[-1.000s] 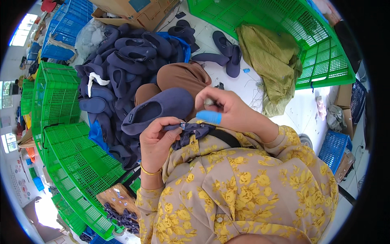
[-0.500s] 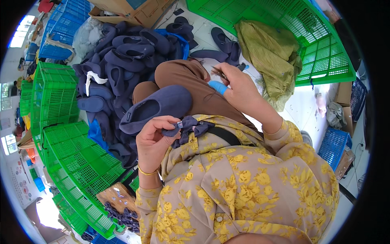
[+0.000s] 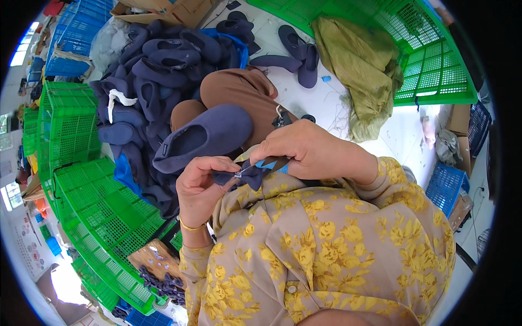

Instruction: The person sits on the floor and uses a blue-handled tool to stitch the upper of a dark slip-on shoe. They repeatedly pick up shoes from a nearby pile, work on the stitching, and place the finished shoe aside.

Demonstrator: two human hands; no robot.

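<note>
Navy fabric bow [image 3: 252,178] is pinched between the thumb and fingers of my left hand [image 3: 197,182], with a small pale tag or piece on it. My right hand [image 3: 312,149] is closed on dark, pointed thread snips [image 3: 278,164], close against the bow's right side; their handles are mostly hidden in the palm. Blue wrapping shows beside the snips, apparently around a finger. Just beyond my left hand, a navy slipper [image 3: 209,133] rests across my lap, its opening toward the left.
A large heap of navy slippers [image 3: 163,65] lies ahead on the left, beside green crates [image 3: 103,212]. More slippers [image 3: 298,46] and an olive sack [image 3: 356,65] are on the white floor. A wooden board [image 3: 155,255] with dark bows is at lower left.
My right hand has come down and left with the snips, from above my knee to the bow. My left hand keeps its pinch on the bow, shifted slightly.
</note>
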